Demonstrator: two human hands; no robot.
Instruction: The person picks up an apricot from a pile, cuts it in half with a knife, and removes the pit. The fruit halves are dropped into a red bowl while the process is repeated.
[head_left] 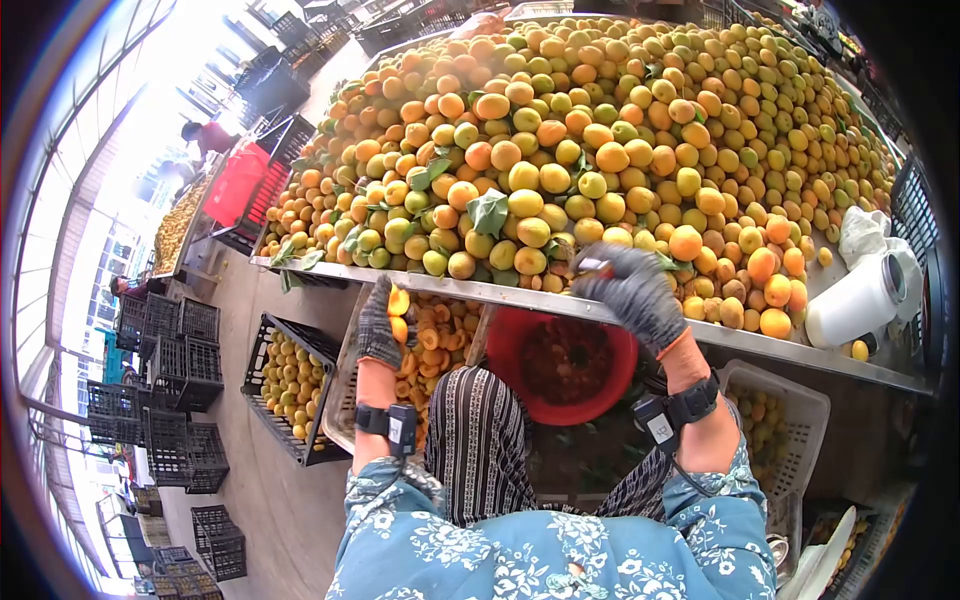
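Note:
My left hand [379, 325], in a dark grey glove, is closed around an orange apricot [399, 314] that looks split into two halves. It is held over a pale crate [343, 385] full of halved apricots [436, 335]. My right hand [632, 292], gloved too, is curled at the edge of the metal table [500, 290], close to the heaped apricots [610, 155]. A small reddish thing [596, 268] shows at its fingers, too blurred to name. Under the table edge, between my hands, sits a red tub [505, 350] with dark wet bits inside.
A black crate [262, 385] of whole apricots stands on the floor at left; a white crate [805, 410] is at right. A white container [855, 300] lies on the table's right end. Stacked black crates [175, 370] and other people [210, 135] are further left.

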